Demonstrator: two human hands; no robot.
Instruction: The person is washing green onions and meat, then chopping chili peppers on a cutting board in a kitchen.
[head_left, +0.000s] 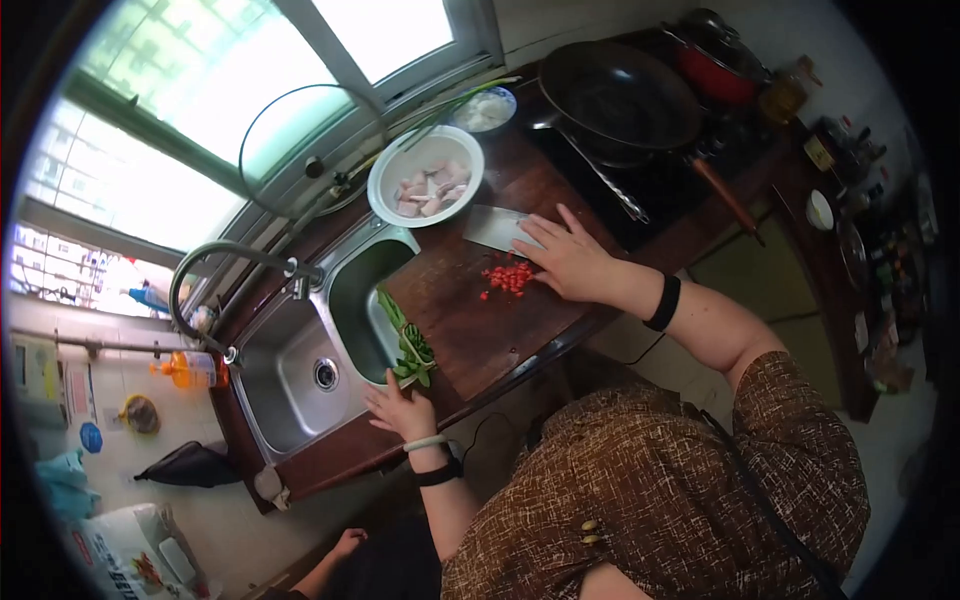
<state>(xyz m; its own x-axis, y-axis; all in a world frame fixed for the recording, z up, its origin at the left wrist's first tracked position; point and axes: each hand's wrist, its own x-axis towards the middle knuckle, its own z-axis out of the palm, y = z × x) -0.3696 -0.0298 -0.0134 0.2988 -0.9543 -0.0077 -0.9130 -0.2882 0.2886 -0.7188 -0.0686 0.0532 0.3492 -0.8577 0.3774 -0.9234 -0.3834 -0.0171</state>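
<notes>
My left hand (403, 411) is spread beside the sink's near edge, with a fingertip close to a bunch of green leaves (411, 349). Whether it touches them I cannot tell. The leaves lie along the left edge of a wooden cutting board (465, 322) and hang partly over the right sink basin. My right hand (570, 255) is palm down over the board, fingers apart, on or just above the right end of a cleaver blade (495, 229). The cleaver's handle is not visible. Chopped red pepper (510, 277) lies in a small heap next to my right thumb.
Behind the board stands a white bowl (382, 180) with pale meat or fish pieces. A wok (619, 97) sits on the black cooktop, its handle (727, 199) pointing towards me. A double steel sink (292, 390) is at left. Another person's hand (350, 541) shows low down.
</notes>
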